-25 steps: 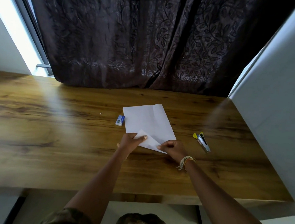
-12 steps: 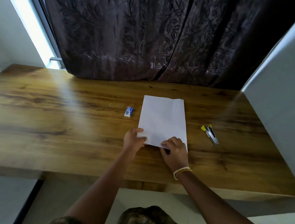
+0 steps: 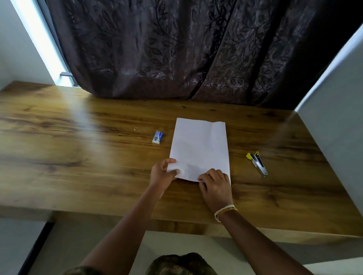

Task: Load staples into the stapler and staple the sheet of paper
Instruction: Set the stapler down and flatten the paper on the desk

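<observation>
We hold the paper (image 3: pixel 200 149) flat on the table (image 3: pixel 69 163) by its near edge. Our left hand (image 3: pixel 160 174) pinches the near left corner, thumb on top and fingers curled beside and under the edge. Our right hand (image 3: pixel 216 185) rests on the near right part, fingers bent and pressing down, likely to keep the sheet from sliding and to flatten it; a crease runs up the sheet beyond these fingers. The stapler (image 3: pixel 258 164) lies well apart to the right of the right fingers, yellow end away from us, seemingly opened up, within reach of that hand. The staple box (image 3: pixel 157 137) sits beyond the left fingers, just beside the sheet's left edge. Judgement: loading not yet started; the sheet is being squared first.
</observation>
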`<state>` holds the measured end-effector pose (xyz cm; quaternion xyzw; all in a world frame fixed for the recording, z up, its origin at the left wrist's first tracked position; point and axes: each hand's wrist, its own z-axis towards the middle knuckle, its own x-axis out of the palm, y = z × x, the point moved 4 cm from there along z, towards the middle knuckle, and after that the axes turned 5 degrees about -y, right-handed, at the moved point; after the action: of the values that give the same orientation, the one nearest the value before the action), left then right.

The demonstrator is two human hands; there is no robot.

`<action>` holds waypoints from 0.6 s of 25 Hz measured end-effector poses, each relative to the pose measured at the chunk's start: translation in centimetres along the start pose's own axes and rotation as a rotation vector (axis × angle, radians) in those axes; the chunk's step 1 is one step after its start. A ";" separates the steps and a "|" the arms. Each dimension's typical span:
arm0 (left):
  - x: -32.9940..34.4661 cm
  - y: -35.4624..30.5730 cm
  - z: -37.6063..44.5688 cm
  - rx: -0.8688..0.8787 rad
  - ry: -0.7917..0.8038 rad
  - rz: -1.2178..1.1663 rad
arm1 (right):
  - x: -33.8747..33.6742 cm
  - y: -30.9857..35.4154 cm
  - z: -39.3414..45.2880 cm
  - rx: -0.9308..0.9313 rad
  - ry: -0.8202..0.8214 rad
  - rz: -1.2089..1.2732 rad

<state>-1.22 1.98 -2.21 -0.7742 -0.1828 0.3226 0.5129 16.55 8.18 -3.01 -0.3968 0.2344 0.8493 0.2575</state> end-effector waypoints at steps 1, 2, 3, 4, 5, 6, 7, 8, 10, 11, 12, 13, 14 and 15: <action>0.0 0.0 0.1 0.007 -0.004 0.019 | 0.0 0.0 0.1 -0.001 0.009 0.001; 0.0 0.0 0.1 0.015 -0.013 0.051 | 0.1 0.0 0.2 -0.003 0.014 0.003; 0.0 0.0 0.2 0.033 -0.027 0.105 | 0.2 -0.2 0.3 -0.005 0.027 0.008; 0.1 0.0 0.2 0.064 -0.045 0.174 | 0.3 -0.3 0.3 -0.008 0.041 0.017; 0.1 0.0 0.3 0.105 -0.060 0.246 | 0.4 -0.4 0.3 -0.009 0.066 0.030; 0.3 -0.1 0.3 0.145 -0.069 0.305 | 0.5 -0.7 0.2 -0.018 0.093 0.044; 0.4 -0.1 0.3 0.177 -0.071 0.348 | 0.4 -0.9 0.1 -0.025 0.122 0.061; 0.5 -0.2 0.4 0.205 -0.071 0.381 | 0.4 -1.2 0.0 -0.031 0.141 0.075; 0.7 -0.5 0.4 0.259 -0.077 0.451 | -0.2 -2.2 0.1 -0.007 0.131 0.069; 0.8 -0.8 0.3 0.277 -0.091 0.493 | -0.8 -2.9 0.4 0.037 0.100 0.050; 0.8 -1.1 0.2 0.293 -0.107 0.545 | -1.3 -3.9 0.8 0.102 0.053 0.018; 1.0 -1.5 0.1 0.320 -0.122 0.614 | -1.9 -5.1 1.3 0.185 0.008 -0.029; 1.3 -2.0 -0.1 0.365 -0.136 0.695 | -2.4 -6.3 1.6 0.275 -0.029 -0.085; 1.8 -2.5 -0.2 0.415 -0.135 0.768 | -3.0 -7.5 1.9 0.377 -0.043 -0.141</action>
<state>0.38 3.93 -0.47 -0.6438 0.1538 0.5696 0.4873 21.85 14.27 -1.06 -0.3389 0.3551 0.7786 0.3910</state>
